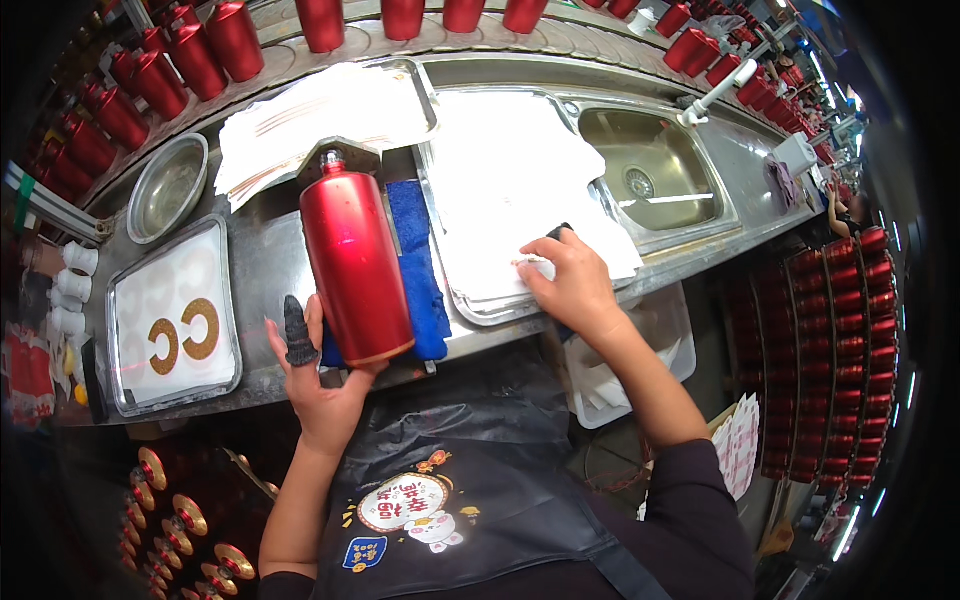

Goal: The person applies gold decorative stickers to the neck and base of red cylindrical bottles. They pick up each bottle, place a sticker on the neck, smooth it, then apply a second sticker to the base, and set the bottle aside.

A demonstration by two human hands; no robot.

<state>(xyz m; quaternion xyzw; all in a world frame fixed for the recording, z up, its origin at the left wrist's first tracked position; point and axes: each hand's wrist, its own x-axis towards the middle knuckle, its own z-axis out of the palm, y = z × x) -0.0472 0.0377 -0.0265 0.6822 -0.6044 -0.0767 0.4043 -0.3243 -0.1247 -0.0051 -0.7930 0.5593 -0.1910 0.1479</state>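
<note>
A large red metallic bottle point(357, 262) lies with its neck pointing away from me, partly over a blue cloth point(428, 290). My left hand point(325, 385) cups its near lower corner, thumb along the base and fingers at its left side. One of those fingers wears a dark finger sleeve. Over the metal tray of white sheets point(500, 190), my right hand point(572, 278) is closed in a pinch on a small white piece point(538, 266), perhaps paper or film. A black covering shows on one right fingertip.
A tray with two gold C-shaped pieces point(182, 338) stands at left, below a metal bowl point(168, 188). Stacked sheets point(310, 120) lie behind the bottle. A sink point(650, 170) with a white tap point(720, 92) is at right. Red bottles point(235, 42) line the conveyor at the back.
</note>
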